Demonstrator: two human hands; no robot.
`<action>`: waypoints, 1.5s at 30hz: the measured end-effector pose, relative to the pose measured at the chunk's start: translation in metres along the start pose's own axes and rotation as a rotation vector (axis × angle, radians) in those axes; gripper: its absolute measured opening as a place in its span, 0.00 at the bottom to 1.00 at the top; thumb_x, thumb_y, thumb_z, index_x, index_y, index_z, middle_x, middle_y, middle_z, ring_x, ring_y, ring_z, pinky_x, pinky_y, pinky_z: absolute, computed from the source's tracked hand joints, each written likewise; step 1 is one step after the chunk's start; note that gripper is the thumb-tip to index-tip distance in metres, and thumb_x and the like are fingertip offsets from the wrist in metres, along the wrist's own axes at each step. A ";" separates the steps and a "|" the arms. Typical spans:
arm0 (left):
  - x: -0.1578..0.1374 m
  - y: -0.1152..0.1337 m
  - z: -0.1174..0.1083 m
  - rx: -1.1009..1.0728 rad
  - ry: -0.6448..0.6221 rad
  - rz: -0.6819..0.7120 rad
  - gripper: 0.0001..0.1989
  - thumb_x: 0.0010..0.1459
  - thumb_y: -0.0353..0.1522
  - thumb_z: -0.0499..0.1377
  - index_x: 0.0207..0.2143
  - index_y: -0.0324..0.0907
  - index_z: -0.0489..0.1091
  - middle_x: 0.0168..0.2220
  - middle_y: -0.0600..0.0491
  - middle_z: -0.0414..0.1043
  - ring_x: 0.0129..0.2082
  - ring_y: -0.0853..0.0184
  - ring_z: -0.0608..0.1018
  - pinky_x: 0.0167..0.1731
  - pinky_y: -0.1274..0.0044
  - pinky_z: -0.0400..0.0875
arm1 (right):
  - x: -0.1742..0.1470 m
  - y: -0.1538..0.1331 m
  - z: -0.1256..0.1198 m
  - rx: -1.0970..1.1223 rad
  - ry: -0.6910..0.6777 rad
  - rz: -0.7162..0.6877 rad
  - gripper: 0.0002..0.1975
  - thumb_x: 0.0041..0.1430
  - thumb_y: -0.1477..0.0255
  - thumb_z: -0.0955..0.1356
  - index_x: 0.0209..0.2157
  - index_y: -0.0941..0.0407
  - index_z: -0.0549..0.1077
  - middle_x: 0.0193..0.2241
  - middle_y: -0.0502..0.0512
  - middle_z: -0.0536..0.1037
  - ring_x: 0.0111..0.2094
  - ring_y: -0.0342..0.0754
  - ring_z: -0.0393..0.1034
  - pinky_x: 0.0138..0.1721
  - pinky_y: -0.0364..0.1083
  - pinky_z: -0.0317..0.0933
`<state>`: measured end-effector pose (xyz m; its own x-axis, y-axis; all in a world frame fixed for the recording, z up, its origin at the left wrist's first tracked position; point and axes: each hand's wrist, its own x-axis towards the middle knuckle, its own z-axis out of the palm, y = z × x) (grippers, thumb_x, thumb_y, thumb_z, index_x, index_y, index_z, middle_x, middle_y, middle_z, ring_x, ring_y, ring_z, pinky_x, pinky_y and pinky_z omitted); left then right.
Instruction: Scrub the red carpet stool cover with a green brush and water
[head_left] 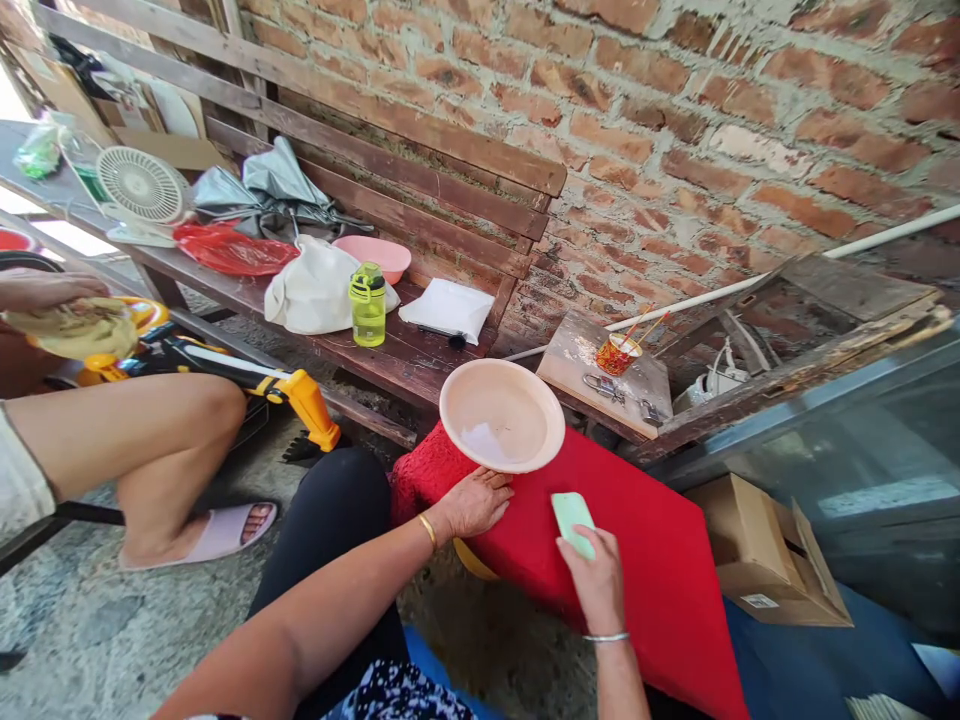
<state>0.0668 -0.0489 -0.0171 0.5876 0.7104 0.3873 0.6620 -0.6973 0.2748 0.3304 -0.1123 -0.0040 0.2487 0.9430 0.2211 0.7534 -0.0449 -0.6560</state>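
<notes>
A round, pale peach basin (536, 385) sits on the red cloth (637, 570), with a whitish patch (484, 440) at its bottom that I cannot make out clearly. My left hand (474, 502), a gold bangle at its wrist, lies palm down at the basin's near side, fingers stretched out to its edge. To the right of the basin, my right hand (596, 570) grips a pale green, flat block with rounded corners (571, 512) by its near end, over the cloth. Whether this is soap or a sponge does not show.
A dark wooden bench (330, 345) holds a green bottle (368, 305), a white packet (450, 310), a pink bowl (379, 258) and a fan (142, 185). Padlocks (604, 388) lie on a stool at right, near a cardboard box (757, 550). Another person's leg (142, 430) is at left.
</notes>
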 end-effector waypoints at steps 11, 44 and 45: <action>0.001 0.000 -0.002 -0.027 -0.022 -0.014 0.13 0.65 0.33 0.53 0.47 0.41 0.75 0.53 0.46 0.73 0.55 0.61 0.73 0.60 0.68 0.61 | -0.003 0.065 -0.064 -0.168 0.234 0.383 0.32 0.41 0.43 0.68 0.38 0.55 0.78 0.32 0.60 0.74 0.42 0.63 0.68 0.45 0.59 0.65; 0.000 0.001 -0.002 -0.019 -0.007 -0.014 0.15 0.65 0.33 0.52 0.48 0.41 0.75 0.53 0.46 0.73 0.55 0.61 0.73 0.60 0.68 0.62 | 0.018 0.027 -0.019 -0.042 0.089 0.068 0.30 0.43 0.43 0.68 0.37 0.53 0.78 0.37 0.59 0.72 0.41 0.58 0.69 0.48 0.57 0.64; 0.000 0.001 -0.002 -0.026 -0.011 -0.019 0.14 0.65 0.33 0.52 0.48 0.41 0.75 0.53 0.46 0.73 0.55 0.60 0.73 0.59 0.68 0.62 | 0.020 0.047 -0.038 -0.082 0.141 0.174 0.31 0.41 0.42 0.68 0.36 0.53 0.77 0.34 0.58 0.73 0.41 0.59 0.69 0.47 0.58 0.64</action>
<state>0.0670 -0.0500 -0.0150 0.5806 0.7243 0.3718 0.6607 -0.6860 0.3047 0.3937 -0.1082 -0.0035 0.4571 0.8637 0.2125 0.7372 -0.2342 -0.6338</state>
